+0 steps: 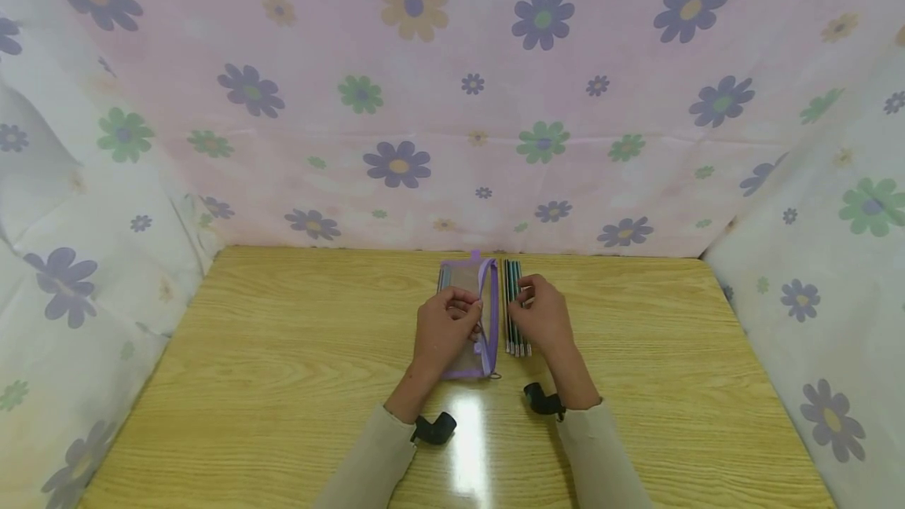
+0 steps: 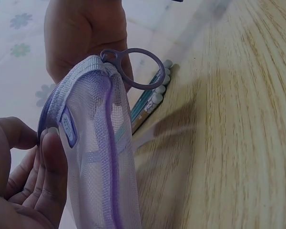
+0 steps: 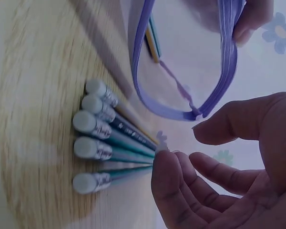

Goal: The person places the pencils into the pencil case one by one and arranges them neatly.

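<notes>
The left hand (image 1: 445, 326) is pinching the zipped edge of the mesh pouch (image 1: 463, 276) between thumb and fingers. The pouch is lying near the far edge of the bench (image 1: 304, 352), and its long side is running from the far edge toward the near edge. Its opening is gaping on the side facing the right edge of the bench. The pull ring (image 2: 143, 87) is sitting at the pouch corner closest to the near edge.

Five loose pencils (image 1: 514, 332) are lying just beside that opening, with their long axes running roughly parallel to it. Their eraser ends are pointing toward the near edge of the bench.

The right hand (image 1: 546, 313) is the nearer one to the pencils: it is hovering over their right side, and they are lying below and just left of its palm. Its thumb and fingers are standing apart and holding nothing; whether a fingertip is touching a pencil cannot be told. The pencils are thus lying between the right hand and the opening. Further pencil ends (image 3: 153, 46) are showing through the opening, apparently inside the pouch.
</notes>
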Available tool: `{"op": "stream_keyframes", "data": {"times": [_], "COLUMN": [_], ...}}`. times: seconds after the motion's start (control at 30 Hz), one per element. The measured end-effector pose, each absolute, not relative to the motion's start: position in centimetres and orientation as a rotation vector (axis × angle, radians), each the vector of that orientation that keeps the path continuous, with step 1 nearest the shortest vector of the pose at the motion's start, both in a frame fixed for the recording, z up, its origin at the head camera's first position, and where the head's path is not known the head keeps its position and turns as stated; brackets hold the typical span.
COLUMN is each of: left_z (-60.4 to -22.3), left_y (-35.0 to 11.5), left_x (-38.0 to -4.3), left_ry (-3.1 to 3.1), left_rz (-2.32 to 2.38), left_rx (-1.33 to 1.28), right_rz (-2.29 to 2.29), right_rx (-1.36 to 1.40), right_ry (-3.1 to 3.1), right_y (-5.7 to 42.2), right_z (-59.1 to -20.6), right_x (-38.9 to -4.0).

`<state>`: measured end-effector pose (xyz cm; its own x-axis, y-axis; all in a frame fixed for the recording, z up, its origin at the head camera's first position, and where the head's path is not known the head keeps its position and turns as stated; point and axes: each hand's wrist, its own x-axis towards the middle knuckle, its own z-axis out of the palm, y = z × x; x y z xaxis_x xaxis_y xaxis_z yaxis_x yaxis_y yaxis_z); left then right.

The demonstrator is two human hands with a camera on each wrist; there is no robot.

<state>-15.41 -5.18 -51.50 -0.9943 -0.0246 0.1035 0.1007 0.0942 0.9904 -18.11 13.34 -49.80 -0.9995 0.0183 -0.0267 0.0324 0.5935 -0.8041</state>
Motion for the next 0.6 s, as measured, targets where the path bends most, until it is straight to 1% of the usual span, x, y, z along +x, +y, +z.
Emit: {"op": "stream_keyframes", "data": {"times": [0.6], "left_z": [-51.63], "left_y": [-5.18], "left_x": [-15.45], "left_ry": [-2.249], "left_rz": [-2.038], "left_rx": [-0.1], "right_rz": [-1.082], "right_rx": [0.091], "right_ry": [2.934], "right_y": [14.11], "right_z": [-50.28], "right_x": [-18.47]}}
